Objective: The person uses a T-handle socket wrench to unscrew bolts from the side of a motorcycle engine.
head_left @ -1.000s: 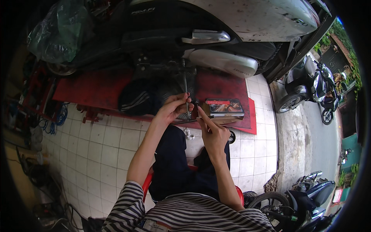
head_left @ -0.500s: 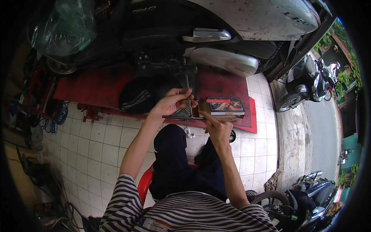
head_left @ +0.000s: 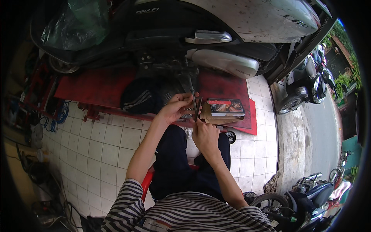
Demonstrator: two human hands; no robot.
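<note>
In front of my knees both hands are on a metal T-handle wrench (head_left: 194,89). Its long shaft points away from me, toward the dark underside of a scooter (head_left: 220,61). My left hand (head_left: 179,107) has its fingers curled round the shaft near the crossbar. My right hand (head_left: 206,136) is closed on the near end of the crossbar, which now lies almost in line with the shaft. The wrench's far tip is lost in the shadow by the engine. Just right of my hands, a box with a printed lid (head_left: 225,106) rests on an open cardboard piece.
The scooter stands on a red lift platform (head_left: 228,83). A dark cap with pale stripes (head_left: 141,96) lies on it, left of my hands. A clear plastic bag (head_left: 75,27) hangs at upper left. White tiles (head_left: 102,154) cover the floor; parked motorbikes (head_left: 305,87) stand at right.
The wrench's crossbar has swung from lying sideways to pointing toward me. My right hand has moved left and slightly nearer with its end; my left hand has shifted a little right.
</note>
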